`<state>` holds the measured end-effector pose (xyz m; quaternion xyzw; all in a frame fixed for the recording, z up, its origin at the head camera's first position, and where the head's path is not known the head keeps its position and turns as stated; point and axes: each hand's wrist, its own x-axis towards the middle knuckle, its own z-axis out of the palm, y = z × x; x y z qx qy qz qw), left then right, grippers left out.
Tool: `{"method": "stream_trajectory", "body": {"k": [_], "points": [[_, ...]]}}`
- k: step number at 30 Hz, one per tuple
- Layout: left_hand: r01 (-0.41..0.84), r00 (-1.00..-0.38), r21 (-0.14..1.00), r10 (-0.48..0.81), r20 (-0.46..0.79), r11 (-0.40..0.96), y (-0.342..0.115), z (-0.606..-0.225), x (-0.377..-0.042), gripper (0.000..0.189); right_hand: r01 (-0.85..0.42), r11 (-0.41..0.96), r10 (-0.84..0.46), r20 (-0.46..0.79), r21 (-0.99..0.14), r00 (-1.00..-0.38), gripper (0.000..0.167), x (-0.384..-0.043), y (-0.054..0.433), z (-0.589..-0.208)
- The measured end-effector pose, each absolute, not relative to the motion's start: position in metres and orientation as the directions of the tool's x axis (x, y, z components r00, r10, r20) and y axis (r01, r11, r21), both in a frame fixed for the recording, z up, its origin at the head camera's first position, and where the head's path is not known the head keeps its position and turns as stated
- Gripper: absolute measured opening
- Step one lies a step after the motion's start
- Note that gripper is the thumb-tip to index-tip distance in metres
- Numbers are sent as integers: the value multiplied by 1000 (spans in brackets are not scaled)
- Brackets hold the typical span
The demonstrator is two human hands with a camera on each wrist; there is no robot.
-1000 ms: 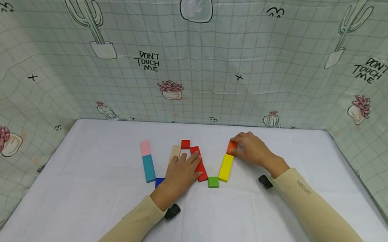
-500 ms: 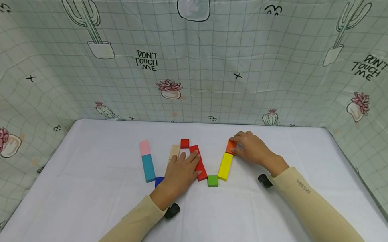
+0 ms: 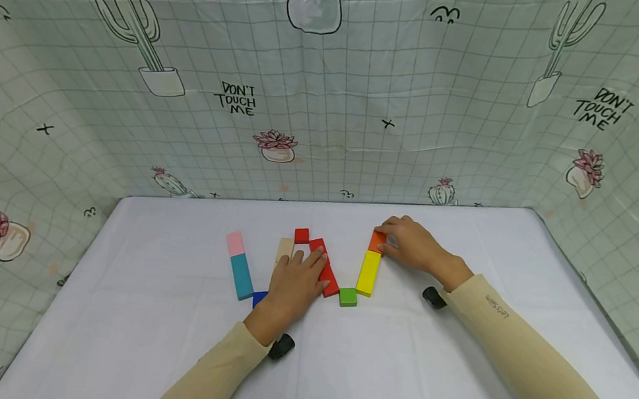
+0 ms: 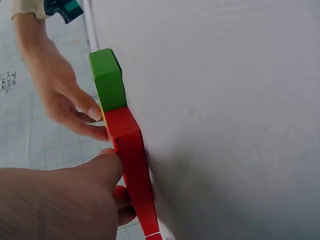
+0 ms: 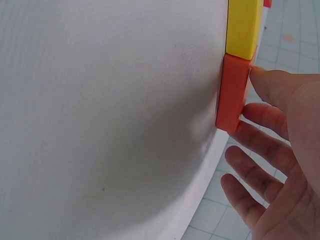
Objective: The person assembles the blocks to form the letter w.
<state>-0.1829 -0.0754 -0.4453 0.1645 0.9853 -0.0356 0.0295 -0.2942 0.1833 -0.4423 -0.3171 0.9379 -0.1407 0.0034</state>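
In the head view, my left hand lies over the middle of a row of coloured blocks. Its fingertips and thumb rest on the long red block, as the left wrist view also shows. My right hand pinches the orange block between thumb and fingers; that block abuts the end of a yellow block. Below the yellow one sits a green block, next to the red block's near end. A beige block and a blue block are partly covered by my left hand.
A small red block lies at the far side, beyond the left fingers. Left of the hand, a pink block meets a teal block. The white-covered table ends at a patterned cloth backdrop.
The whole head view shifts slightly left. Both hands keep their places on the red and orange blocks, and the block arrangement looks the same.
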Motion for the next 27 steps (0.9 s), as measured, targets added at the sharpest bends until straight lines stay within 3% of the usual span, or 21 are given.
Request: {"method": "stream_trajectory", "body": {"k": [17, 27], "points": [[358, -932, -53, 354, -73, 932, -79, -448, -187, 61, -546, 785, -537, 118, -292, -835, 44, -282, 202, -449], [385, -922, 109, 388, -12, 917, -99, -455, -194, 61, -497, 799, -490, 112, -338, -864, 44, -253, 227, -457]]}}
